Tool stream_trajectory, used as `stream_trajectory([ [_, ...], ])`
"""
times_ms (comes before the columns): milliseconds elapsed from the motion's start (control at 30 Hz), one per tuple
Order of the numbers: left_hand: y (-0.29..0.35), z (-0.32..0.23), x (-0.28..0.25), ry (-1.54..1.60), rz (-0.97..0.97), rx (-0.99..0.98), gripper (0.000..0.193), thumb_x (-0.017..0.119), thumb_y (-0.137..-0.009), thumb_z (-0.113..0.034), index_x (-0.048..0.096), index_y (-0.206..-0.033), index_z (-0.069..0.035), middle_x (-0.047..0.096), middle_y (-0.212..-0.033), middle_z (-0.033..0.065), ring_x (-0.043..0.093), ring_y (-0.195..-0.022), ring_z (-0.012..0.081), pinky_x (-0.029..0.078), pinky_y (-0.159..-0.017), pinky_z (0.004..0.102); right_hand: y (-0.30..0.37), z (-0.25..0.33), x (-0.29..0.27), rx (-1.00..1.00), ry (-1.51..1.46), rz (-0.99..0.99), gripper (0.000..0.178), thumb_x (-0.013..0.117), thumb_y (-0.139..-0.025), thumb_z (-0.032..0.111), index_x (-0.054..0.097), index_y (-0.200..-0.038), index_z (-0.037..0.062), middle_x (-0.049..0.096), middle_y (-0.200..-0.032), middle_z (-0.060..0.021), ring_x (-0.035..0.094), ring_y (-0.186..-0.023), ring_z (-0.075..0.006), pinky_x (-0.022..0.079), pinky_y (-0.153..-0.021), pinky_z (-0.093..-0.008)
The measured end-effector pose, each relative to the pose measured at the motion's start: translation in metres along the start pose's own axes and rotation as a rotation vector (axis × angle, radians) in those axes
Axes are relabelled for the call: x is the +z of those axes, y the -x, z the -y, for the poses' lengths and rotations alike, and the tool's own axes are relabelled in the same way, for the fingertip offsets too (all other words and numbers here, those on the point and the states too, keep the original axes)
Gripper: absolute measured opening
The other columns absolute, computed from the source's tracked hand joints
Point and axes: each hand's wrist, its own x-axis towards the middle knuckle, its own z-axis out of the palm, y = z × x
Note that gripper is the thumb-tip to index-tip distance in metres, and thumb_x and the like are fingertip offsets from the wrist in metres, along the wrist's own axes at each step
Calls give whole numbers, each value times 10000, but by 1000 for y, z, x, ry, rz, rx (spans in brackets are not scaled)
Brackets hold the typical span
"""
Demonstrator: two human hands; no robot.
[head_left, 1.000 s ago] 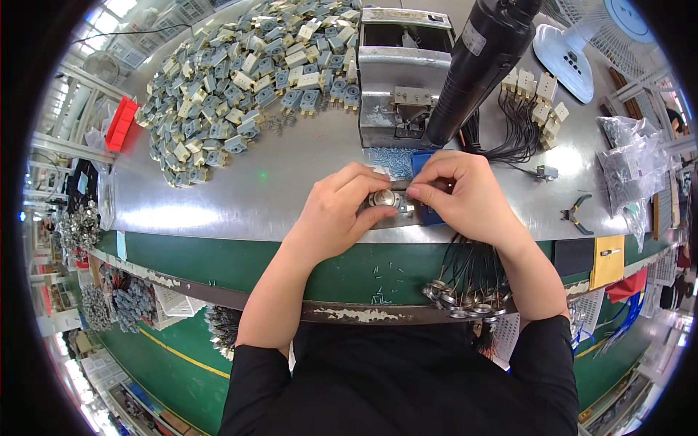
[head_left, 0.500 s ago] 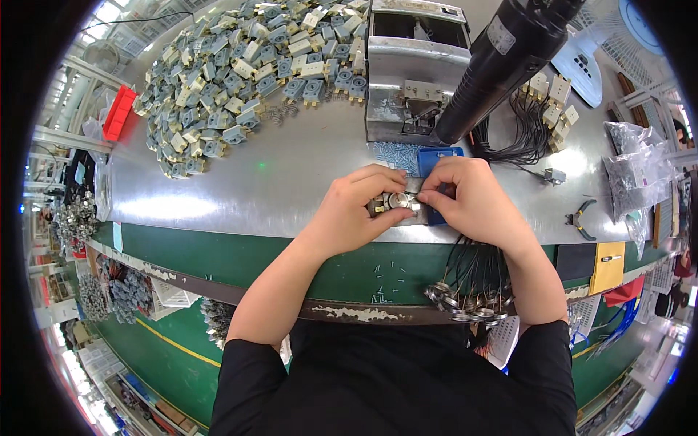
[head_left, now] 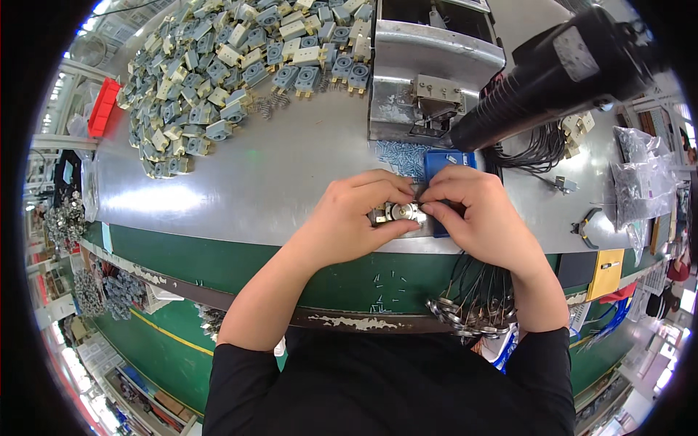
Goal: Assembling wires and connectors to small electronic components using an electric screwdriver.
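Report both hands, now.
Left hand: closed, holding a round-topped metal component.
Right hand: pinched closed at the component's right end; whether holding anything cannot be told.

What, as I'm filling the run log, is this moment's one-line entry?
left grip: holds round-topped metal part | right grip: at part's right end | beyond: small screws, blue tray

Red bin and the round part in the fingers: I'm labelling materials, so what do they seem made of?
Red bin: likely smooth moulded plastic, given its even, saturated colour. Round part: probably polished metal, judging by its silvery glint; any coating is unclear.
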Motion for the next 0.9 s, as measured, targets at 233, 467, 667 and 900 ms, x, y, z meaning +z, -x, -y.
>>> stream_trajectory([
  [233, 0, 3, -1, 12, 0, 47, 346, 908, -758, -45, 710, -1037, 2, 737, -1128, 136, 727, -1156, 332, 598, -967, 421, -2, -2, -3, 52, -41, 40, 90, 719, -870, -61, 745, -955, -46, 694, -890, -136, 676, -750, -273, 531, -664, -346],
  [467, -1, 4, -3, 89, 26, 34, 316, 903, -752, -34, 744, -1022, 5, 742, -1114, 133, 730, -1148, 325, 595, -977, 413, -8, -17, -3, -34, 53, 50, 106, 748, -827, -41, 752, -931, -18, 696, -893, -132, 677, -804, -311, 539, -705, -370],
  [667, 0, 5, -5, 87, 11, 23, 313, 907, -761, -46, 747, -1025, 5, 752, -1090, 133, 734, -1138, 316, 593, -983, 404, -13, -17, -8, -175, 156, 117, 116, 755, -806, -40, 753, -920, -14, 699, -904, -127, 683, -841, -310, 550, -727, -384],
  [900, -13, -2, 1, 110, 32, 119, 304, 907, -768, -62, 745, -1019, -7, 757, -1086, 135, 735, -1124, 314, 589, -961, 412, 1, -11, -19, -144, 97, 24, 204, 715, -811, -76, 766, -1000, -20, 700, -955, -147, 691, -888, -340, 564, -772, -403],
])
